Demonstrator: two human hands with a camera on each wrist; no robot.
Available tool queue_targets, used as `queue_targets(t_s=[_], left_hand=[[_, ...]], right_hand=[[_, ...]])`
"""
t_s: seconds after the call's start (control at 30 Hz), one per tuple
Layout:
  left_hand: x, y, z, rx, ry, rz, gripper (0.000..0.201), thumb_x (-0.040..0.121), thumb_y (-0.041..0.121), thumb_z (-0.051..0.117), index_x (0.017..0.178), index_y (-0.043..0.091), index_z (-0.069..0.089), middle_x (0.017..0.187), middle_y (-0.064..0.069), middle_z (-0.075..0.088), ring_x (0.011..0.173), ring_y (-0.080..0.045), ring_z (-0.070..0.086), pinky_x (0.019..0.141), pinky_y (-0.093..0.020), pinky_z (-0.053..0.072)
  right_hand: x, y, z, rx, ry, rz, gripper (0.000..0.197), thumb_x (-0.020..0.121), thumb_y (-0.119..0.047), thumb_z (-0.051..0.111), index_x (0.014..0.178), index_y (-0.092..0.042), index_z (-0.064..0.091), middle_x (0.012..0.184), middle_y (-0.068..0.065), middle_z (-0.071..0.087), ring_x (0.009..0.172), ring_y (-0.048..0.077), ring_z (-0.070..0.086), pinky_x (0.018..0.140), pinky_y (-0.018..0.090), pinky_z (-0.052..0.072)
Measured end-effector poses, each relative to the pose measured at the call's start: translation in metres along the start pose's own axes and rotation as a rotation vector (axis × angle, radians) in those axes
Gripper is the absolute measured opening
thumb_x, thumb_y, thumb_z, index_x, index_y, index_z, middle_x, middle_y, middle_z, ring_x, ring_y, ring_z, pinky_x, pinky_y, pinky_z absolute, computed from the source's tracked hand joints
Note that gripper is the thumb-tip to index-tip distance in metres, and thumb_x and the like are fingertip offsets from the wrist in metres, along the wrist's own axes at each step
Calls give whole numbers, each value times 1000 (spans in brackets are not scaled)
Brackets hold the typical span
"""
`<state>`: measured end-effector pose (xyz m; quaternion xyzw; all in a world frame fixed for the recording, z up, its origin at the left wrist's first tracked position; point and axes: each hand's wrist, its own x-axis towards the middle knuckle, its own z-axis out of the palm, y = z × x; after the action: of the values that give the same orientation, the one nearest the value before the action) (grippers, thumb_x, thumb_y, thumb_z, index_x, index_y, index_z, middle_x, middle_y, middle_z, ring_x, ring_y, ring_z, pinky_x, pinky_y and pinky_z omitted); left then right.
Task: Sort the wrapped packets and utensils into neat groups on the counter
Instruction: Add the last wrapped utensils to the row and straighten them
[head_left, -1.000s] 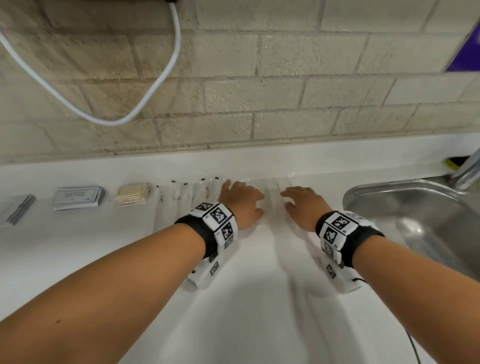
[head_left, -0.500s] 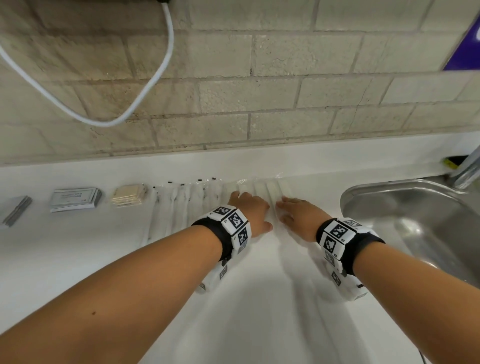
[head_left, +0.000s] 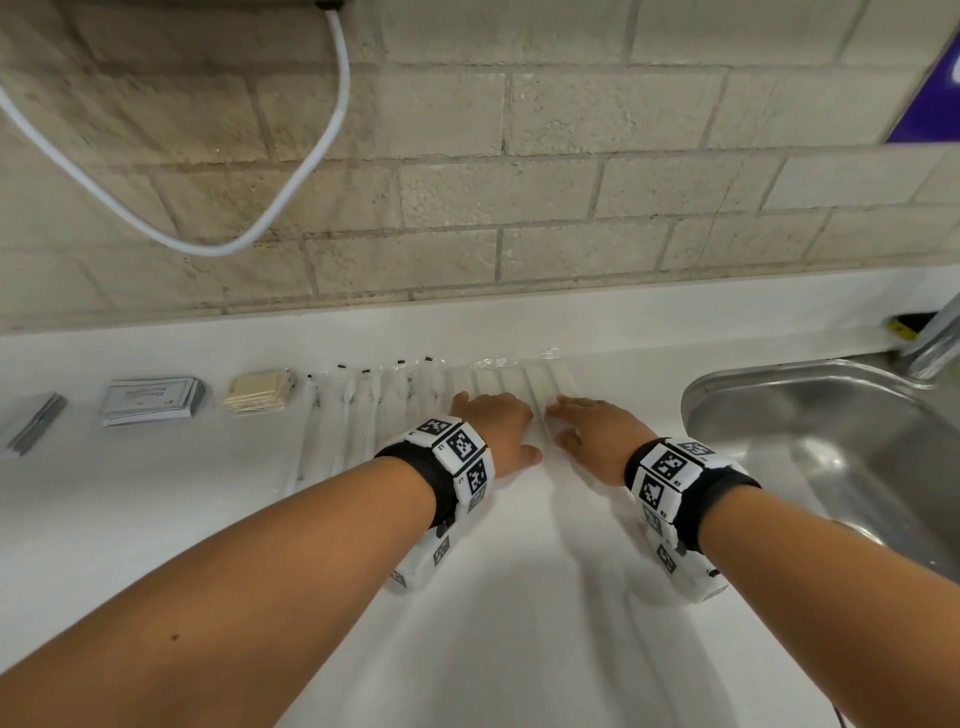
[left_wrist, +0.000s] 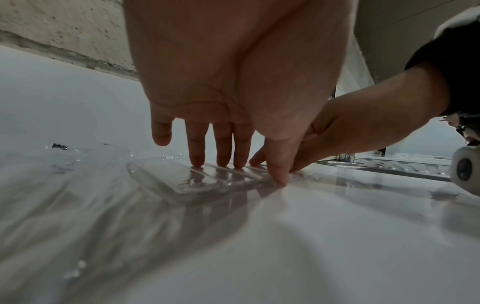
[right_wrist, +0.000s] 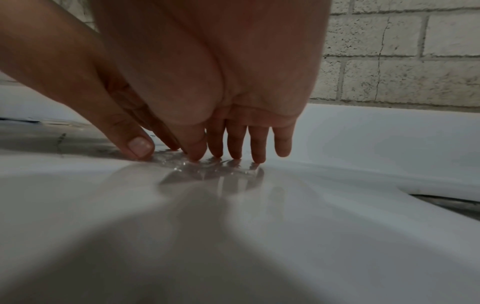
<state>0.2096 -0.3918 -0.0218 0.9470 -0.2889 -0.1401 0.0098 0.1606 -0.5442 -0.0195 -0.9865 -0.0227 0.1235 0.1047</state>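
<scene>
Against the back of the white tabletop (head_left: 519, 623), both hands had drawn together over the past second: at first they lay apart on the row of clear-wrapped white plastic utensils (head_left: 524, 382); now left hand (head_left: 496, 431) and right hand (head_left: 597, 441) sat nearly touching. The packets between them looked squeezed into a tighter, straighter band, so that group seemed close to finished. Left hand was flat, fingers (left_wrist: 223, 148) straight, tips pressing the glossy wrap. Right hand likewise spread, fingertips (right_wrist: 235, 144) pushing down on the film; neither held anything. The utensil packets ran toward 12 o'clock from under the fingertips, ends clear of the hands. At 9 o'clock lay black-tipped wrapped utensils (head_left: 363, 400), then tan packets (head_left: 257, 397), a white printed packet stack (head_left: 150, 408) and grey packets (head_left: 34, 426). Steel sink (head_left: 831, 441) at 3 o'clock.
</scene>
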Motion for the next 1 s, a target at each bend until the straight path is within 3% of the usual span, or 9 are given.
queue_targets(t_s=[0.13,0.33,0.5,0.67,0.8,1.0], left_hand=[[0,0,-1,-14,-7,-2,55,87,52,52,133,22,51,139,-1,49,126,-26,49,108,-47,26],[-1,-2,-1,-33,0,15,55,88,51,53,133,20,52,137,-2,50,124,-25,50,107,-44,32],[-3,-4,-3,-44,-5,25,54,88,49,54,132,18,52,136,-3,50,123,-25,50,107,-43,34],[-4,-3,-4,-54,-8,28,53,88,48,56,131,16,53,134,-4,51,120,-26,51,106,-42,35],[-5,-3,-3,-63,-1,17,53,87,48,58,130,16,54,136,-5,48,121,-27,51,107,-43,33],[-5,-3,-4,-47,-8,18,53,86,49,58,130,18,54,133,-5,51,119,-28,52,105,-43,35]], right_hand=[[1,-4,2,7,10,5,39,99,-20,36,136,-13,47,153,4,34,138,27,35,114,38,28],[3,-4,3,24,2,-3,39,99,-20,36,136,-13,47,150,6,39,137,27,36,111,35,30],[5,-5,5,81,-1,-4,41,100,-20,35,139,-15,45,156,6,28,144,24,28,115,34,27],[8,-4,8,137,17,27,38,98,-20,38,135,-19,48,157,7,21,140,26,34,109,34,34],[9,-4,10,118,16,23,42,98,-20,38,140,-19,43,154,5,29,139,26,33,112,37,32],[11,-5,9,115,20,19,36,97,-19,40,131,-16,51,148,7,37,135,28,37,108,36,34]])
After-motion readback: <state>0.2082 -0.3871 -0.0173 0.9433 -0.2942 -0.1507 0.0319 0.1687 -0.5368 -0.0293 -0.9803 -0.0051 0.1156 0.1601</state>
